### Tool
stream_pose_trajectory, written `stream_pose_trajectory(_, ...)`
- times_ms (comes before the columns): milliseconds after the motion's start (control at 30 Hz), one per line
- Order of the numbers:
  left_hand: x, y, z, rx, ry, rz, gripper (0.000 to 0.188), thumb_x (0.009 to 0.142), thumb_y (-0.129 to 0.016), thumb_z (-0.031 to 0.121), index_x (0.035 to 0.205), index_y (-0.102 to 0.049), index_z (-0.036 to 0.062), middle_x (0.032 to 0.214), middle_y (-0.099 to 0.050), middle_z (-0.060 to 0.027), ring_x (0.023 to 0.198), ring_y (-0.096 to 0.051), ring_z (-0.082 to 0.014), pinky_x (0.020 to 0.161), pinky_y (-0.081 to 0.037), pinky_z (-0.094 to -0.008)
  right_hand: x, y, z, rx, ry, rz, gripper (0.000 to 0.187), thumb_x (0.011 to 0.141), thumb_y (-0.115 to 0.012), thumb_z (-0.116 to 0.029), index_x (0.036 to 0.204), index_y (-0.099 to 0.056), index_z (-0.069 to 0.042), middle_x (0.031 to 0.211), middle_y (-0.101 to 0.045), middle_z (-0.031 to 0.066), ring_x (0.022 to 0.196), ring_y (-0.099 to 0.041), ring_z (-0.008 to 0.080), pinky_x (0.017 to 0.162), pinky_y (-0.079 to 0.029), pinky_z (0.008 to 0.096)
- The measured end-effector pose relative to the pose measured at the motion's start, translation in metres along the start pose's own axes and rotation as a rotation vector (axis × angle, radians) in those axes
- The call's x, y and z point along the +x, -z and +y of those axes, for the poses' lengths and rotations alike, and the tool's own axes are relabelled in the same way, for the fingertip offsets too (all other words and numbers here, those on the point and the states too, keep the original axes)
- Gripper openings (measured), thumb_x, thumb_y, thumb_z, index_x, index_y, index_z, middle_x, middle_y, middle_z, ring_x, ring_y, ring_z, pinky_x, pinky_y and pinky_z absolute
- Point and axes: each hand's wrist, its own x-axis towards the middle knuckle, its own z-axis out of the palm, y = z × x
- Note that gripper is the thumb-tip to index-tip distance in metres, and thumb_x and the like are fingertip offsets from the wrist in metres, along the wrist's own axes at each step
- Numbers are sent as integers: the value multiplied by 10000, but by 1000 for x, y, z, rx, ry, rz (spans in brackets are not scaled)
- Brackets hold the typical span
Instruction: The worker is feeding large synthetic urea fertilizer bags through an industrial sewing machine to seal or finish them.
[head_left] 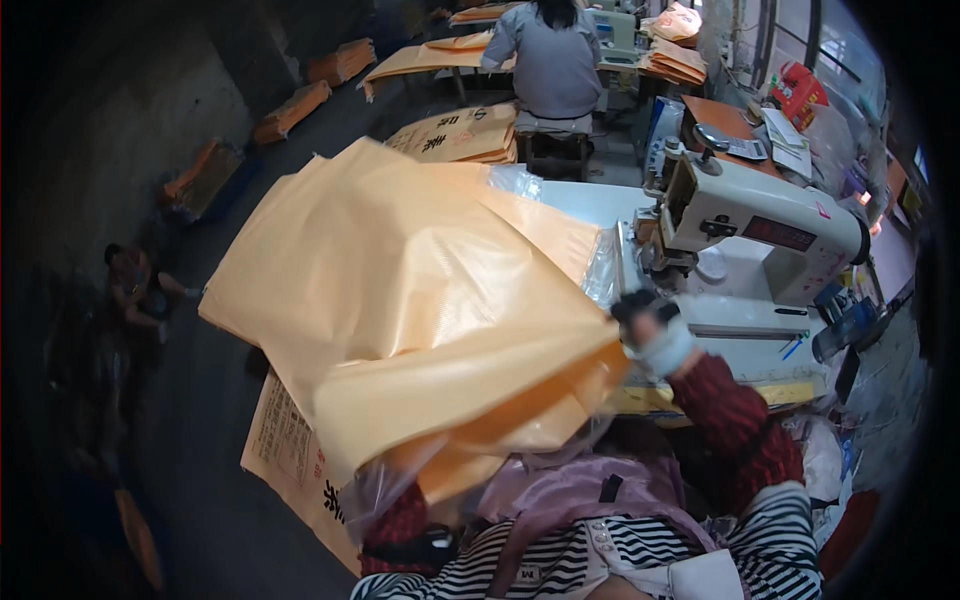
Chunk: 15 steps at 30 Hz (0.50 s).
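Dark grey floor (pixel 210 400) fills the left of the frame, while a white, smooth-topped bench (pixel 740 352) carries a bulky cream sewing machine (pixel 790 215) at right. Across the centre spreads a large, glossy tan sack (pixel 340 260), its right-hand corner reaching the bench below the machine's head. Though blurred, the right grip (pixel 652 335) appears clamped on that corner; the left grip is hidden under the sack's lower edge, so I cannot tell its state, though a dark red textured sleeve (pixel 405 515) shows at lower centre. Good handling probably means pinching the corner firmly, drawing the creased edge flat, keeping the clear, crinkled plastic film (pixel 602 268) from bunching, and supporting the left overhang against dragging.
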Motion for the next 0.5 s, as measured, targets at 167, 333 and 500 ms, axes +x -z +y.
stream_pose_trajectory(167, 17, -21, -67, -378, 275, 730, 164, 870, -500, 143, 921, -615, 38, 818, -635, -87, 667, -585, -252, 627, -470, -366, -46, -43, -61, -57, 74, -153, 135, 725, -551, -123, 847, -558, -65, 792, -563, 141, 778, -567, 309, 625, -454, 406)
stream_pose_trajectory(333, 14, -40, -135, -535, 346, 1323, 121, 837, -525, 99, 883, -618, 36, 773, -635, -79, 579, -581, -224, 555, -463, -362, -2, -65, -105, 26, 134, -17, 95, 716, -540, -101, 802, -543, -59, 744, -554, 136, 723, -572, 312, 596, -451, 403)
stream_pose_trajectory(500, -73, 16, -227, -966, 172, 657, 300, 846, -605, 235, 1075, -583, 42, 998, -609, -41, 904, -582, -186, 802, -472, -311, 2, -62, -96, 59, 116, 11, 124, 713, -548, -97, 826, -558, -47, 748, -542, 146, 724, -560, 321, 593, -436, 398)
